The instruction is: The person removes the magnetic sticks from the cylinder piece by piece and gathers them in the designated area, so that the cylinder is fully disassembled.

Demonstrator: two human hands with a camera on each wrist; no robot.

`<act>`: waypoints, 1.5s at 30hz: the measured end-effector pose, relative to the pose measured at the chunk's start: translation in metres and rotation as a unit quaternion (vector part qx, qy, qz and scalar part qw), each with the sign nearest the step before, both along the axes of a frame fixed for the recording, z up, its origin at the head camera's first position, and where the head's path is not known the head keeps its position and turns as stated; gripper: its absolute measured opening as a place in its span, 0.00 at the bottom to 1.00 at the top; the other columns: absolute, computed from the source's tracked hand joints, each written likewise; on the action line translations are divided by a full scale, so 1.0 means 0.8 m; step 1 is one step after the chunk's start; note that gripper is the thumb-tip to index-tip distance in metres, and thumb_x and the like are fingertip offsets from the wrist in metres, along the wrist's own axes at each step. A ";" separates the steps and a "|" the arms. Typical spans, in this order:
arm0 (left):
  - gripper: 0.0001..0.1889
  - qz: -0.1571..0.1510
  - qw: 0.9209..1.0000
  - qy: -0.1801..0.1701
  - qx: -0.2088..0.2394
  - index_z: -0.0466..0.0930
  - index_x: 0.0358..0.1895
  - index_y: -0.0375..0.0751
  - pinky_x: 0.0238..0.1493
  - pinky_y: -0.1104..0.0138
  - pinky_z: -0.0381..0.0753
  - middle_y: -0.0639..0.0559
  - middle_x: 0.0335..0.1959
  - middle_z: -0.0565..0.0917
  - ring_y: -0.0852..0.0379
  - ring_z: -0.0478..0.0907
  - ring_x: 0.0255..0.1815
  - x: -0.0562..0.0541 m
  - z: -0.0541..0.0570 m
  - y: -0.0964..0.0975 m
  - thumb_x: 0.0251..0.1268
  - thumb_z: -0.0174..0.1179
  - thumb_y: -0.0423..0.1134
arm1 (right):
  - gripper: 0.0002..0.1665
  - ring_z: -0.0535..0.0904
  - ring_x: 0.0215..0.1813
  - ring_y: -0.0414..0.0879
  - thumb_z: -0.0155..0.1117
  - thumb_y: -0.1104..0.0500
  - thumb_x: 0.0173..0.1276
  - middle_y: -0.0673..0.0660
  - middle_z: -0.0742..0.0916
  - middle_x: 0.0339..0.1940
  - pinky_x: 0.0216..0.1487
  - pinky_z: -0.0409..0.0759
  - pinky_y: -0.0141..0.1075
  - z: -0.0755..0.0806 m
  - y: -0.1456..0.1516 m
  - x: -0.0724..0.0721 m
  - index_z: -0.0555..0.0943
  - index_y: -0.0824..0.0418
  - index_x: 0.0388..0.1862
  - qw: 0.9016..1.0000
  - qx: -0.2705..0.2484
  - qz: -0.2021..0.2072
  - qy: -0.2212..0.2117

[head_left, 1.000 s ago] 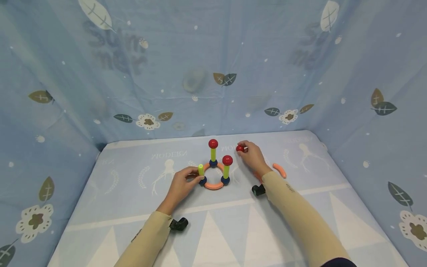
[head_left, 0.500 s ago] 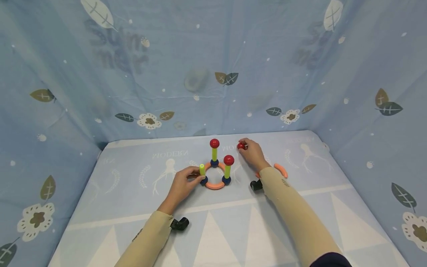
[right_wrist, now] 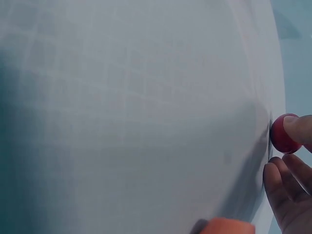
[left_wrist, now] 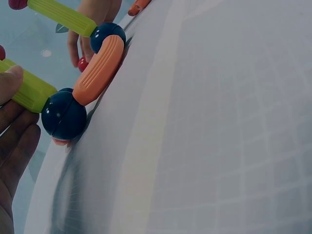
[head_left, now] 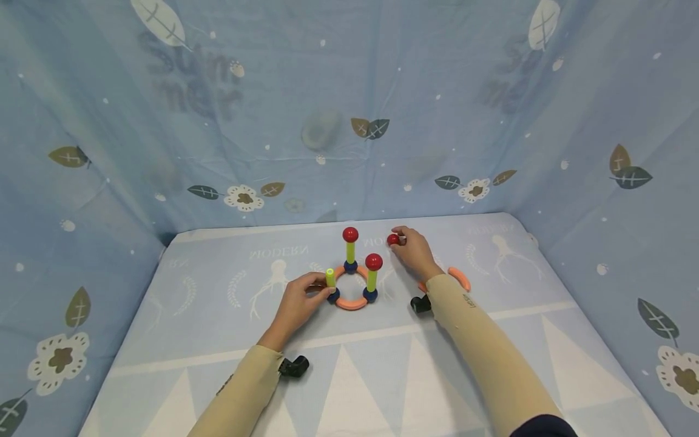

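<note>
Orange ring [head_left: 351, 304]: flat on the surface [head_left: 218, 334] before us.
Left hand [head_left: 297, 303]: we pinch the ring's leftmost green rod [head_left: 330, 277].
Right hand [head_left: 416, 253]: we grip a red ball [head_left: 392, 240], right of the ring.

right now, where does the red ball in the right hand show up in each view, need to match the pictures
Head: red ball slightly right of and below centre.
Left wrist: red ball at upper left, just left of an orange curved bar.
Right wrist: red ball near the right edge, just below mid-height.
Shared landmark: the right hand.
</note>
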State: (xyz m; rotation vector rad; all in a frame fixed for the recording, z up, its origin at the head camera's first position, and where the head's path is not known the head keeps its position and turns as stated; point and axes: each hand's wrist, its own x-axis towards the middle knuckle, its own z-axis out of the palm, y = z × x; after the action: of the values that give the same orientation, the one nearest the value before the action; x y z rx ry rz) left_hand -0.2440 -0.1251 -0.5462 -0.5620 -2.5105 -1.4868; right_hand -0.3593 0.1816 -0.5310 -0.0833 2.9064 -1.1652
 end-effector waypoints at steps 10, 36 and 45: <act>0.11 0.003 1.000 -0.006 0.001 0.86 0.50 0.43 0.52 0.64 0.84 0.49 0.48 0.87 0.53 0.85 0.50 0.000 0.001 -0.001 0.66 0.70 0.36 | 0.34 0.76 0.59 0.54 0.67 0.62 0.71 0.60 0.74 0.68 0.63 0.78 0.48 0.001 -0.001 0.011 0.69 0.57 0.74 1.000 0.006 -0.006 -0.012; 0.12 0.004 1.000 -0.003 -0.007 0.86 0.51 0.44 0.52 0.64 0.84 0.51 0.48 0.87 0.54 0.85 0.49 -0.001 0.000 -0.002 0.66 0.70 0.37 | 0.37 0.77 0.61 0.54 0.68 0.56 0.71 0.62 0.73 0.70 0.62 0.78 0.50 0.016 0.011 0.053 0.67 0.57 0.76 0.998 0.035 0.044 -0.007; 0.11 0.007 1.000 -0.002 -0.006 0.86 0.50 0.44 0.52 0.64 0.84 0.51 0.47 0.87 0.54 0.85 0.49 -0.001 0.000 0.000 0.65 0.70 0.37 | 0.36 0.79 0.61 0.55 0.69 0.56 0.71 0.62 0.75 0.68 0.60 0.79 0.50 0.017 0.014 0.068 0.68 0.58 0.75 0.998 0.032 0.053 -0.004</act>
State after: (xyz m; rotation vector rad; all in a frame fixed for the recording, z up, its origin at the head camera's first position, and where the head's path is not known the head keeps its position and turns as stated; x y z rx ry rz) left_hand -0.2445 -0.1255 -0.5463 -0.5429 -2.5234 -1.4699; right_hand -0.3047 0.1927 -0.5176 -0.2292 2.8883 -1.0539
